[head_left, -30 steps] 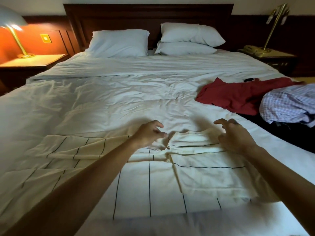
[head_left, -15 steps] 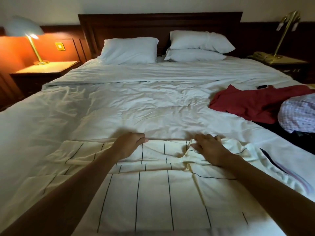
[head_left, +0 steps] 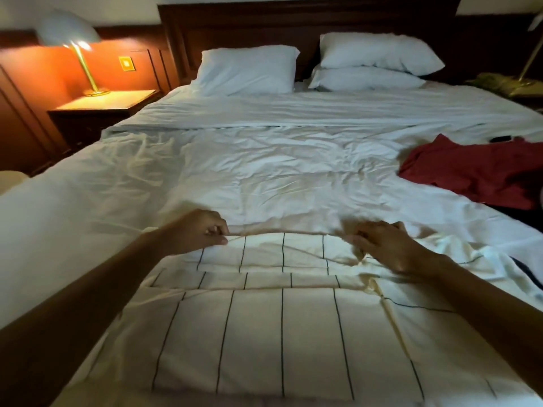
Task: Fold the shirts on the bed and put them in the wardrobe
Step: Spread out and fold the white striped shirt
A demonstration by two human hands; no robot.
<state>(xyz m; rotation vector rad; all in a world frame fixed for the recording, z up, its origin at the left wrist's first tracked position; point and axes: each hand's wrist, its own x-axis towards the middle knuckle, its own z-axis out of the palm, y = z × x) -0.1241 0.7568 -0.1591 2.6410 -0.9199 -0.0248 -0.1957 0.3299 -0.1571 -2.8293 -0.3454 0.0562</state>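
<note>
The cream shirt carries thin dark lines, mostly lengthwise with a few crossing. The bedding and pillows are plain white, and the red shirt is a solid deep red. The headboard is dark brown, and the lamp has a brass-coloured stem and a pale shade.

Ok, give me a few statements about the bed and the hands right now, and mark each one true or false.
1. The left hand and the right hand both grip the far edge of the cream striped shirt. True.
2. The red shirt lies folded on the pillows. False: it lies crumpled on the right side of the bed, well short of the pillows.
3. The lamp on the left nightstand is lit. True.
4. The cream striped shirt hangs in the air, clear of the bed. False: it lies spread on the bed.
</note>
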